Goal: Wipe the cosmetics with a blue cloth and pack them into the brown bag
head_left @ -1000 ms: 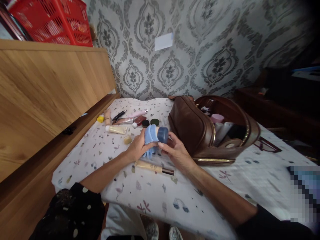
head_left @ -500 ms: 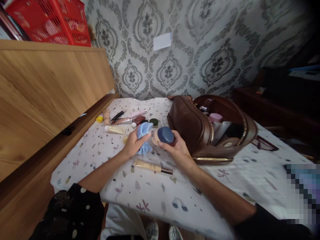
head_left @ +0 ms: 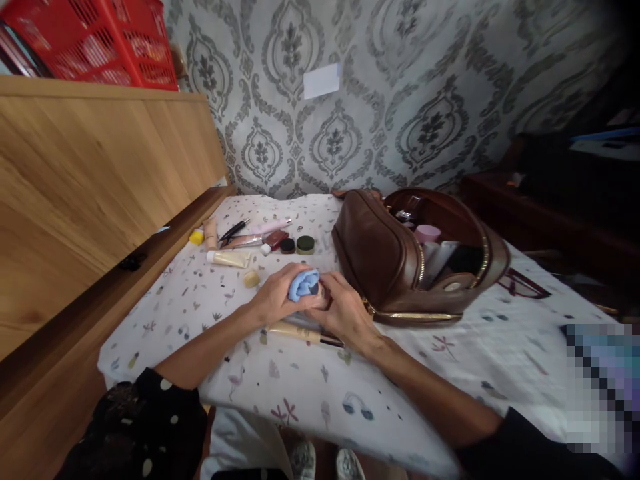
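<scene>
My left hand (head_left: 280, 293) is closed on a light blue cloth (head_left: 302, 285), pressing it over a small container with a dark blue cap (head_left: 315, 289). My right hand (head_left: 345, 307) grips that container from the other side, its fingers wrapped round the pale body. Most of the container is covered by the cloth and my fingers. Just below my hands lies a beige tube with a dark cap (head_left: 295, 332), partly behind my right hand. A small yellowish pot (head_left: 251, 279) sits to the left of my left hand.
An open brown leather bag (head_left: 380, 260) with cosmetics inside stands to the right. Several tubes, a black pen (head_left: 234, 230) and a green-lidded jar (head_left: 305, 245) lie at the back left. A wooden cabinet (head_left: 100, 160) with a red basket (head_left: 115, 47) borders the left.
Both hands have come together. The left hand brought the blue cloth onto the capped container, which was held apart in the right hand and is now mostly covered.
</scene>
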